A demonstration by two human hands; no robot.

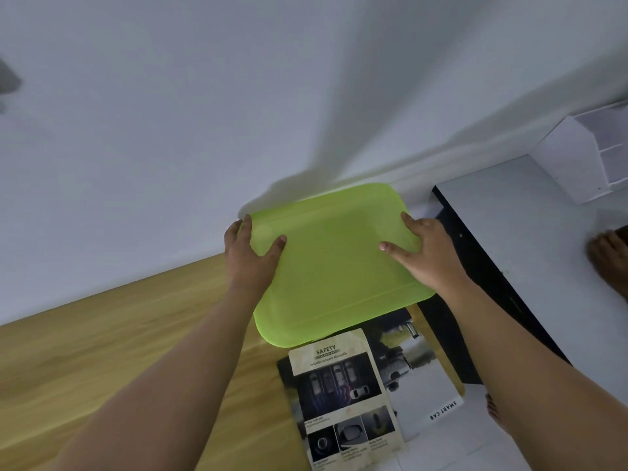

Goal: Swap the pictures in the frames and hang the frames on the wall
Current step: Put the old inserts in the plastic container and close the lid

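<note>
Lime-green and translucent, a rounded-corner rectangular plastic panel (336,263) is held up between both hands, close to the pale wall (170,130) and above a light wooden table top (119,334). It looks like a frame or its back plate, though no picture or hanging hook shows from this side, so I cannot tell which face is toward the wall. The left hand (249,256) wraps the panel's left edge, thumb across the front and fingers curled behind; the right hand (424,253) grips the right edge the same way, forefinger laid flat on the surface. Taking it by opposite edges probably keeps the flat piece level and steady while it is brought to the wall. Below it, at the table's right end, lie two printed sheets: a car-safety leaflet headed SAFETY (343,399) on top of a larger car brochure page marked SMART CAB (418,372), likely the pictures being exchanged. To the right stands a grey-topped desk with a dark edge (530,232), a white box-like organiser (584,154) on its far end.
</note>
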